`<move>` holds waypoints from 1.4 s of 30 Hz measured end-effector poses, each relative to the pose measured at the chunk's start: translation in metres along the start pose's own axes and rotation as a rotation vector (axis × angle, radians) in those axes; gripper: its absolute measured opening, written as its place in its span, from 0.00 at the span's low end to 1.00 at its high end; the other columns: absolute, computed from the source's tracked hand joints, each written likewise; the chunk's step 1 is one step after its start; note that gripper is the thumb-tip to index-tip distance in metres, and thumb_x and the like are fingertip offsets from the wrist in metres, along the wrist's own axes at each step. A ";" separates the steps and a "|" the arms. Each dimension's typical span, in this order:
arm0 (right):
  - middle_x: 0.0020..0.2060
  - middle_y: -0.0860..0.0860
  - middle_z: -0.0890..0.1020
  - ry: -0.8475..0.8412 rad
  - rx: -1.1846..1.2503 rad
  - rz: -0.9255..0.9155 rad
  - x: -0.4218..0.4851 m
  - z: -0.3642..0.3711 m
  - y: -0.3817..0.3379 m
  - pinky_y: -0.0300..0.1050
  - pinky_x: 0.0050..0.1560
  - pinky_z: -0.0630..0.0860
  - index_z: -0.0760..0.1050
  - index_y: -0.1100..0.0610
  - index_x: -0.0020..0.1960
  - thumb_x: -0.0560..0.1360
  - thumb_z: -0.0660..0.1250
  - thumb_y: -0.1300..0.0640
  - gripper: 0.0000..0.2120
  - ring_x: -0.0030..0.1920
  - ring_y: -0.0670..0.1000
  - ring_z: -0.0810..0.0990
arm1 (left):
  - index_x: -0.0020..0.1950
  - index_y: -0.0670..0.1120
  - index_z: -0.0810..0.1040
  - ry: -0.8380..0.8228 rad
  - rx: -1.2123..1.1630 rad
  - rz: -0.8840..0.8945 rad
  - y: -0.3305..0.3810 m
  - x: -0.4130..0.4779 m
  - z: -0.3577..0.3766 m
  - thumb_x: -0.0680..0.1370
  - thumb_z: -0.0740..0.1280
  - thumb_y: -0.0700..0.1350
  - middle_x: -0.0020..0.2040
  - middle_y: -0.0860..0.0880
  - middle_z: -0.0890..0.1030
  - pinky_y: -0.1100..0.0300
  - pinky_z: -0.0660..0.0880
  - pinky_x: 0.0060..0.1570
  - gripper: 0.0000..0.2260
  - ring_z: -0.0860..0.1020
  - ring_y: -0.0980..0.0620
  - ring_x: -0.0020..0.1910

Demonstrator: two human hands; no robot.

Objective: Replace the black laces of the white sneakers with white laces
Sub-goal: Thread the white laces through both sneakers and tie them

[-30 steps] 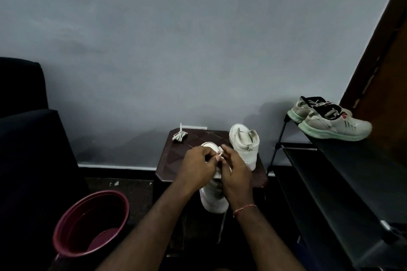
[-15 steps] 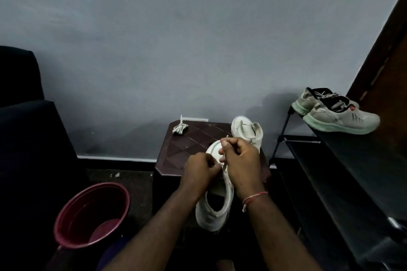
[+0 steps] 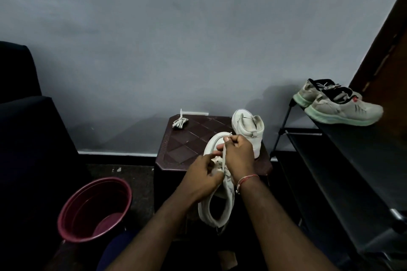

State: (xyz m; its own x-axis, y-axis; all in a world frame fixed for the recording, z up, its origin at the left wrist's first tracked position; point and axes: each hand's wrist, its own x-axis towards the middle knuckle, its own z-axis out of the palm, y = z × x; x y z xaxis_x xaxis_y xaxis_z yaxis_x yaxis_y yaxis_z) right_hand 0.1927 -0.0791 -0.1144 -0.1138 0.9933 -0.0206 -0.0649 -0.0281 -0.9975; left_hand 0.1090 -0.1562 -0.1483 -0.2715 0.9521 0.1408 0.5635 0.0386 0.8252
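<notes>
Step in hand: threading. Left hand grips the sneaker at the eyelets. Right hand, just beside it, pinches the white lace taut (spare lace lies beyond both). Next, I judge: feed the tip through the following eyelet.

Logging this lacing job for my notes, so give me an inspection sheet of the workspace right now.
surface: dark brown patterned table, partly bare.
job's things: white high-top sneaker in hand; second white sneaker standing on table; white lace drawn straight; bundled white lace at table's far corner.
clutter: maroon round bucket on floor.
grips: left hand holds the sneaker; right hand pinches the lace.
cables: nothing seen.
surroundings: grey wall; black shoe rack bearing grey green-soled sneakers.
</notes>
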 end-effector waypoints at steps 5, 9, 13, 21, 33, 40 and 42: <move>0.35 0.59 0.80 -0.004 0.095 0.068 0.003 0.001 -0.001 0.51 0.38 0.79 0.71 0.65 0.49 0.81 0.60 0.63 0.05 0.31 0.55 0.82 | 0.73 0.46 0.65 -0.049 0.224 0.139 -0.010 -0.011 0.004 0.65 0.71 0.60 0.65 0.51 0.69 0.64 0.63 0.65 0.40 0.66 0.53 0.65; 0.36 0.59 0.81 -0.008 0.143 0.078 0.004 -0.003 -0.007 0.40 0.32 0.77 0.72 0.65 0.49 0.81 0.60 0.63 0.06 0.31 0.53 0.83 | 0.73 0.46 0.66 -0.076 0.179 0.146 -0.014 -0.013 -0.002 0.65 0.77 0.59 0.67 0.53 0.68 0.62 0.66 0.67 0.42 0.68 0.56 0.65; 0.37 0.59 0.81 -0.030 0.247 0.118 0.005 -0.003 -0.013 0.43 0.35 0.79 0.73 0.64 0.47 0.80 0.61 0.64 0.05 0.32 0.53 0.83 | 0.56 0.47 0.80 0.051 0.144 0.150 -0.015 -0.011 -0.006 0.63 0.79 0.57 0.50 0.56 0.75 0.68 0.73 0.48 0.25 0.74 0.61 0.47; 0.33 0.56 0.80 -0.185 0.219 0.087 -0.013 0.000 -0.036 0.38 0.28 0.72 0.75 0.62 0.47 0.77 0.66 0.65 0.01 0.25 0.47 0.72 | 0.33 0.48 0.80 0.346 0.051 -0.003 -0.007 0.008 -0.007 0.74 0.71 0.52 0.29 0.52 0.79 0.57 0.71 0.32 0.12 0.76 0.57 0.29; 0.56 0.49 0.73 0.065 -1.274 -0.427 -0.020 0.004 -0.005 0.52 0.58 0.67 0.79 0.49 0.52 0.75 0.61 0.44 0.13 0.61 0.53 0.69 | 0.36 0.42 0.85 0.189 -0.374 -0.129 -0.012 0.036 -0.012 0.75 0.70 0.45 0.35 0.41 0.84 0.59 0.72 0.35 0.10 0.76 0.57 0.33; 0.56 0.52 0.76 -0.079 -1.330 -0.418 -0.016 0.001 -0.008 0.51 0.57 0.68 0.79 0.54 0.54 0.77 0.58 0.50 0.13 0.61 0.55 0.72 | 0.37 0.44 0.86 0.218 -0.293 -0.097 -0.001 0.032 -0.010 0.76 0.69 0.43 0.35 0.46 0.84 0.61 0.73 0.35 0.10 0.78 0.58 0.33; 0.54 0.52 0.78 -0.084 -1.277 -0.385 -0.013 -0.003 -0.008 0.50 0.56 0.70 0.80 0.55 0.50 0.77 0.59 0.50 0.13 0.59 0.55 0.73 | 0.38 0.47 0.85 0.223 -0.258 -0.062 -0.001 0.031 -0.006 0.76 0.69 0.48 0.34 0.49 0.84 0.57 0.76 0.37 0.10 0.79 0.58 0.34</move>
State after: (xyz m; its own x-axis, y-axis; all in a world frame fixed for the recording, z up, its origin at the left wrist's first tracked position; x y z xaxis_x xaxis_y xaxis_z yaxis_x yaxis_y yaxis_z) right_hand 0.1974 -0.0917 -0.1068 -0.3612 0.9031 0.2321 0.8554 0.4201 -0.3031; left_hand 0.0952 -0.1286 -0.1417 -0.4792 0.8593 0.1788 0.3325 -0.0108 0.9430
